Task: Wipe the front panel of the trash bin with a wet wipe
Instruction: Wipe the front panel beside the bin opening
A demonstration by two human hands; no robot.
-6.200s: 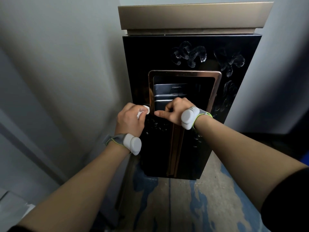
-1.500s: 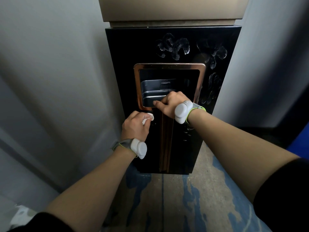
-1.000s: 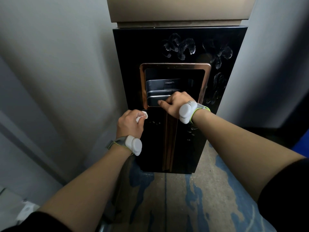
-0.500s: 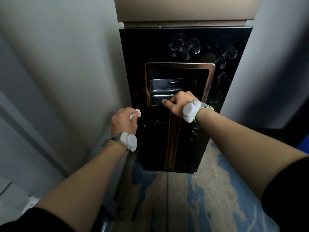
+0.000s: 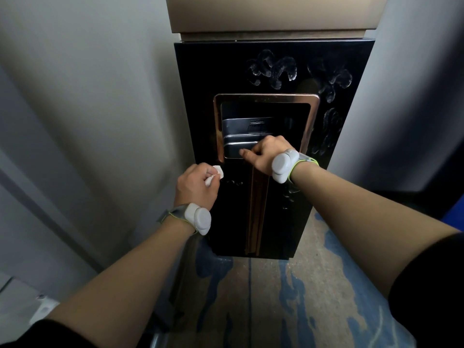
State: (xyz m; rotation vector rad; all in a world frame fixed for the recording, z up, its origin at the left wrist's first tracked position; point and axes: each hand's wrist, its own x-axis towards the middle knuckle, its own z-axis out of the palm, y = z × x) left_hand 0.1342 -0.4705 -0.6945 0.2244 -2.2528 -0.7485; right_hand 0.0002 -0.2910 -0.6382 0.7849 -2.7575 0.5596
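Pressing a wet wipe (image 5: 216,172) to the front panel (image 5: 200,116), left hand (image 5: 197,185) grips it.

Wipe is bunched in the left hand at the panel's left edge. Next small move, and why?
Probably sweep the left hand rightward across the front panel, pressing the wet wipe on it. The wipe sits balled in that hand's grip at the left edge, just below the copper frame. The right hand holds the opening's lower rim, seemingly steadying the bin.
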